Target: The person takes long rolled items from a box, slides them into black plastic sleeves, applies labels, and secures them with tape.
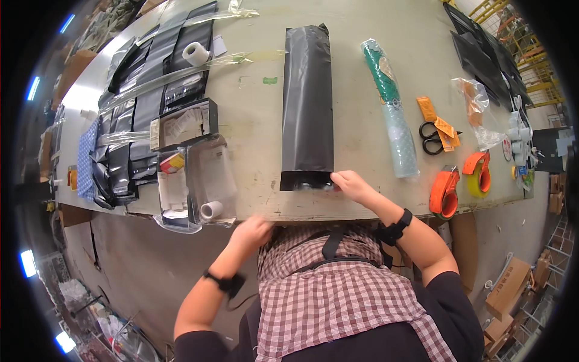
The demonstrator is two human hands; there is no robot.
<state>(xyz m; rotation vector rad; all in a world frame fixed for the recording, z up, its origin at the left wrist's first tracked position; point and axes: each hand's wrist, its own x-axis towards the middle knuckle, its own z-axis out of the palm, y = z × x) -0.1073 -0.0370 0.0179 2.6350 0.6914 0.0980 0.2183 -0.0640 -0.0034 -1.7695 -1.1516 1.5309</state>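
A long black plastic mailing bag (308, 102) lies lengthwise in front of me, with its glossy flap end (298, 181) nearest me. At the right corner of that end, my right hand (351, 184) pinches the bag between thumb and fingers. My left hand (253, 230) is at the table's front edge, left of the bag and apart from it. Its fingers are curled and slightly blurred; whatever they may hold is hidden. Right of the bag lies a roll wrapped in clear plastic (401, 139) with a green printed upper part (380, 69).
Black-handled scissors (430, 140) lie beside orange packets (445, 128). Two orange tape dispensers (444, 196) (478, 175) stand near the right front edge. Stacked black bags (157, 66), a black box of papers (186, 125) and a clear bin (211, 169) occupy the left side.
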